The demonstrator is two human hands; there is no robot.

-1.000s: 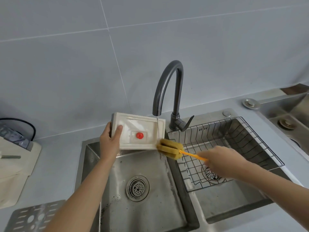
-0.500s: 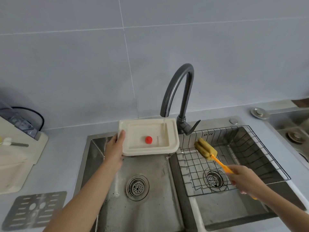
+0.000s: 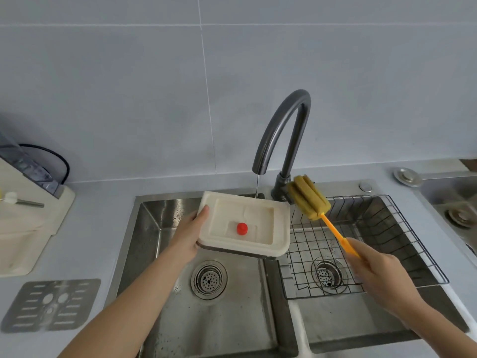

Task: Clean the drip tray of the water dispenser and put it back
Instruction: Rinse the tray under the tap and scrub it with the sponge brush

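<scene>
The left hand (image 3: 189,236) grips the left short edge of the drip tray (image 3: 280,228), with the thumb on the top rim and the other fingers curled under it. The tray is held in the air above the left basin (image 3: 219,319) of the sink, with its open side up and slightly tilted. A thin stream of water (image 3: 257,187) falls from the dark faucet (image 3: 281,130) onto the far rim of the tray. 1 small red round piece (image 3: 242,228) sits inside the tray, near its middle.

The right hand (image 3: 382,275) is closed round the lower end of the orange handle of the sponge brush (image 3: 308,197). The yellow sponge head points up and away, just beside the far right corner of the tray; I cannot tell if it touches. It is over the wire rack (image 3: 402,244) in the right basin.

On the counter at the left, a grey slotted grille (image 3: 51,304) lies flat, near a cream appliance (image 3: 23,228).
</scene>
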